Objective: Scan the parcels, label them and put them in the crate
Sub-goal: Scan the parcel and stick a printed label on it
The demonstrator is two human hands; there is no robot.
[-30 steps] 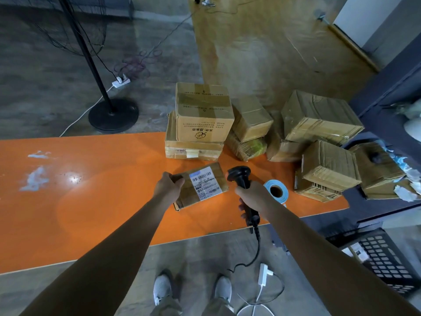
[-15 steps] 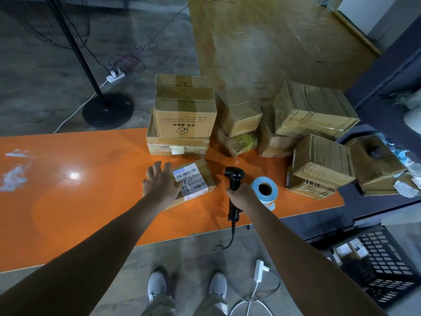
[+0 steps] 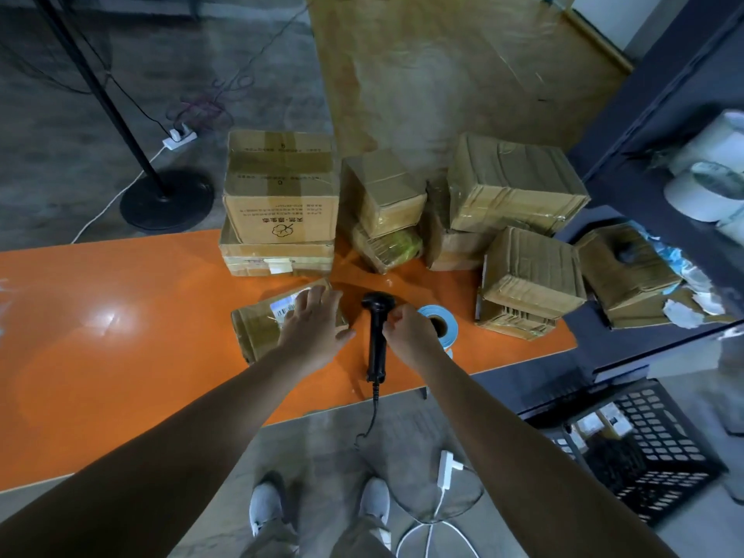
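Table (image 3: 120, 356): orange, glossy; we stand at its near edge.
Stack (image 3: 282, 187): taped cardboard boxes piled at the far edge; the largest carries upside-down printed characters and a round plant logo, too small for us to read.
Crate (image 3: 652, 449): black lattice, on the floor to our right, lower than the table.
Parcel (image 3: 257, 328): flat on the table in front of the stack, well apart from the crate.
Scanner (image 3: 376, 340): black, corded, lying just right of the parcel.
Left hand (image 3: 314, 328): fingers spread, pressing flat on the parcel.
Right hand (image 3: 410, 332): pinches the scanner below its head.
Label roll (image 3: 441, 322): blue-edged, partly behind the right hand.
Shipping label (image 3: 284, 306): white, barcoded, half covered; unreadable.
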